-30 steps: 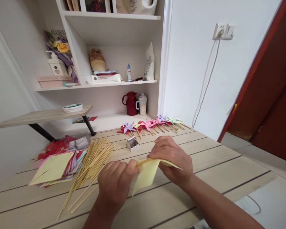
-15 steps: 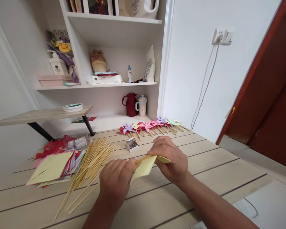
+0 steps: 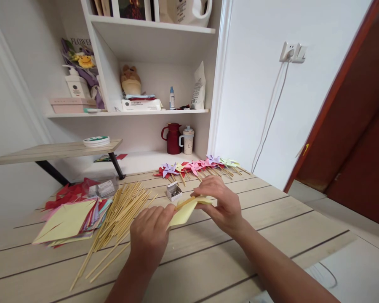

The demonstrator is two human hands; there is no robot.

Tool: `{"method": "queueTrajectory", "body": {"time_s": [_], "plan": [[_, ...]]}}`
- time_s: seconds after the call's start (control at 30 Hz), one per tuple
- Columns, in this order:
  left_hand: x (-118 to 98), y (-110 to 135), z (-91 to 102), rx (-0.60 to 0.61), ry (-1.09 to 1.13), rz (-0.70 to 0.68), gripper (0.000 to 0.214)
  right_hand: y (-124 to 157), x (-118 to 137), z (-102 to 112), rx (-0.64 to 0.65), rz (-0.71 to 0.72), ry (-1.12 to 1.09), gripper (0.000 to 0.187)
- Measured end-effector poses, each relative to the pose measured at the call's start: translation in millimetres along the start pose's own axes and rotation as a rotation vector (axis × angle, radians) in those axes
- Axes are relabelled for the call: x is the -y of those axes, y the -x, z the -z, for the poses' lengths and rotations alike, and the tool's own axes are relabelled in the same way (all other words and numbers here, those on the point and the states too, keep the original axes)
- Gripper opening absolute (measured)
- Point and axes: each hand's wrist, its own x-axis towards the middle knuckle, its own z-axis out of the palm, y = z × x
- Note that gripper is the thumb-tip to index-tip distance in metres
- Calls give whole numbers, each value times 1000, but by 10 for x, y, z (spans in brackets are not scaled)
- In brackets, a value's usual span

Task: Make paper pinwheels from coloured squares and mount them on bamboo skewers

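A pale yellow paper sheet point(image 3: 180, 215), bent and partly folded, is held above the table between both hands. My left hand point(image 3: 150, 235) has its fingers closed on the sheet's left end. At the other end my right hand point(image 3: 222, 204) pinches the paper between thumb and fingers. A darker yellow strip runs along the upper edge between the hands; whether it is a fold or a stick I cannot tell. Just beyond them stands a small open white box point(image 3: 174, 191) with tiny metal pieces. Left of my left hand lies a loose pile of thin wooden sticks point(image 3: 121, 214).
Yellow paper squares with cut slits top a stack of coloured paper point(image 3: 65, 221) at the left, beside a clear plastic box point(image 3: 105, 188). Finished paper pinwheels point(image 3: 194, 167) line the table's back edge. A small raised shelf point(image 3: 57, 149) stands back left, a red jug point(image 3: 173, 139) behind.
Both hands and the yellow paper have shifted slightly left and up. The right hand's grip has moved, and its fingers look straighter around the paper.
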Motion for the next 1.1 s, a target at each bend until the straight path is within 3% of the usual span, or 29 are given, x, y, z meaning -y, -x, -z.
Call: {"method": "queueTrajectory", "body": {"time_s": [0.47, 1.1], "plan": [[-8, 32, -16, 17, 16, 8, 13, -7, 60, 9, -58, -17, 160, 32], [2, 88, -38, 21, 68, -11, 20, -41, 99, 0, -46, 40, 153, 14]]}}
